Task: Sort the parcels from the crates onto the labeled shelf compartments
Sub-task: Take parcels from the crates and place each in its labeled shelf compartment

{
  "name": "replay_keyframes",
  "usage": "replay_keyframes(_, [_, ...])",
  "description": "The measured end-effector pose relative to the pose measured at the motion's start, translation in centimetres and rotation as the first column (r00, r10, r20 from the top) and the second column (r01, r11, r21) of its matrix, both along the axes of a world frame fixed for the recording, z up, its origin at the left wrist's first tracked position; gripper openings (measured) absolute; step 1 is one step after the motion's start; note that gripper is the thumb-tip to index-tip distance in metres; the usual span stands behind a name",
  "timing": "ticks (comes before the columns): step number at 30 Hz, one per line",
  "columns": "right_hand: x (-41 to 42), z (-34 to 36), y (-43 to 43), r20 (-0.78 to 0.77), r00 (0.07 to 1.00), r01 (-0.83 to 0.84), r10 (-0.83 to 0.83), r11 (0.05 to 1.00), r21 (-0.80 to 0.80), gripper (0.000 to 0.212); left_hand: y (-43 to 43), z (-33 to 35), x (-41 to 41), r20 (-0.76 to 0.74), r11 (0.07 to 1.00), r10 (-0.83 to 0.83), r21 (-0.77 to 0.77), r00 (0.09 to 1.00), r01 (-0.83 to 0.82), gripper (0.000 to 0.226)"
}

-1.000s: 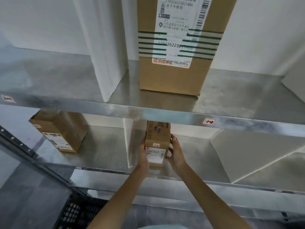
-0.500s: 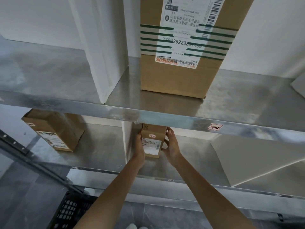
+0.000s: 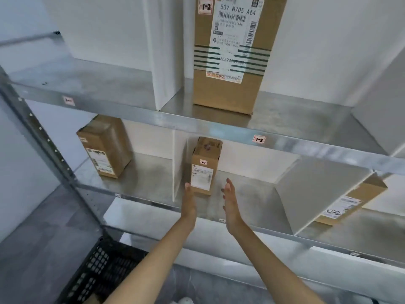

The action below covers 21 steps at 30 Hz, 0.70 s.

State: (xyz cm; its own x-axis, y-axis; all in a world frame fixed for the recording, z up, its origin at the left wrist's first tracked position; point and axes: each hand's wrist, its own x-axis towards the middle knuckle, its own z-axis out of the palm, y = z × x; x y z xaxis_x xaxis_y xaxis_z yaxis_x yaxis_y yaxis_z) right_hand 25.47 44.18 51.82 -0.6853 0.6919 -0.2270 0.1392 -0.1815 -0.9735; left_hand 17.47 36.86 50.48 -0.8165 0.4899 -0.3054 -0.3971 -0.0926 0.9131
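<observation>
At the lower left corner of the view a black crate (image 3: 103,270) with a perforated wall sits on the floor, under the lower shelf (image 3: 153,207). Above it the shelf's grey post (image 3: 43,139) climbs along the left edge. In the left compartment of the lower shelf a brown parcel (image 3: 105,148) stands upright, well back from the front edge. A white divider (image 3: 178,167) closes that compartment on its right.

Just right of the divider, the left hand (image 3: 189,202) reaches in over the front edge with its fingers straight and together, holding nothing; its fingertips are at the lower left corner of the small parcel (image 3: 205,165), and I cannot tell whether they touch it. The small parcel stands upright on the lower shelf, close beside the divider, with a little sticker reading 2-2 (the print below it is too blurred to read). The right hand (image 3: 230,202) is spread flat, palm turned to the parcel, apart from it.

On the upper shelf (image 3: 109,84) a tall parcel (image 3: 232,62) stands above, marked 1-2; a tag (image 3: 259,139) on that shelf's front edge reads the same. Farther right a slanted white divider (image 3: 317,194) leans, and beyond it another parcel (image 3: 350,202) lies tilted.
</observation>
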Motion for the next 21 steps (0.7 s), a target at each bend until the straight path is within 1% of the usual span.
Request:
replay_keyframes(2, [1.9, 0.7, -2.5, -0.045, 0.998, -0.042, 0.044, 0.998, 0.052, 0.066, -2.5, 0.0, 2.1, -0.032, 0.999, -0.035, -0.022, 0.999, 0.034, 0.056])
replay_keyframes(3, [2.6, 0.9, -3.9, -0.058, 0.996, -0.066, 0.07, 0.995, 0.074, 0.065, -3.8, 0.0, 3.0, -0.023, 0.998, -0.025, -0.057, 0.999, 0.024, 0.057])
replay_keyframes(5, [3.7, 0.8, -6.5, -0.036, 0.993, -0.111, 0.114, 0.99, 0.082, 0.065, -6.9, 0.0, 4.7, 0.007, 0.991, 0.029, -0.132, 1.0, -0.028, 0.059])
replay_keyframes(7, [4.5, 0.1, -9.2, 0.021, 0.987, -0.161, 0.16, 0.986, 0.053, 0.057, -10.3, -0.2, 6.0, 0.015, 0.98, 0.089, -0.183, 0.996, -0.085, 0.062])
replay_keyframes(9, [5.1, -0.6, -12.4, 0.053, 0.969, -0.241, 0.239, 0.97, 0.019, 0.054, -14.3, -0.6, 7.0, 0.025, 0.963, 0.163, -0.222, 0.986, -0.154, 0.064])
replay_keyframes(12, [5.4, -1.5, -17.8, 0.078, 0.933, -0.353, 0.351, 0.936, 0.012, 0.052, -20.9, -1.7, 7.9, 0.051, 0.935, 0.261, -0.262, 0.964, -0.24, 0.067])
replay_keyframes(14, [4.8, -2.3, -21.1, 0.094, 0.905, -0.416, 0.415, 0.909, -0.016, 0.049, -25.2, -2.5, 8.1, 0.068, 0.914, 0.349, -0.247, 0.935, -0.323, 0.067])
replay_keyframes(17, [3.2, -3.7, -25.7, 0.119, 0.837, -0.53, 0.534, 0.846, -0.06, 0.043, -31.3, -3.9, 7.9, 0.113, 0.861, 0.476, -0.261, 0.872, -0.436, 0.063])
replay_keyframes(21, [0.1, -5.9, -31.4, 0.202, 0.729, -0.644, 0.654, 0.755, -0.122, 0.039, -38.7, -6.6, 6.4, 0.14, 0.756, 0.628, -0.343, 0.765, -0.558, 0.063])
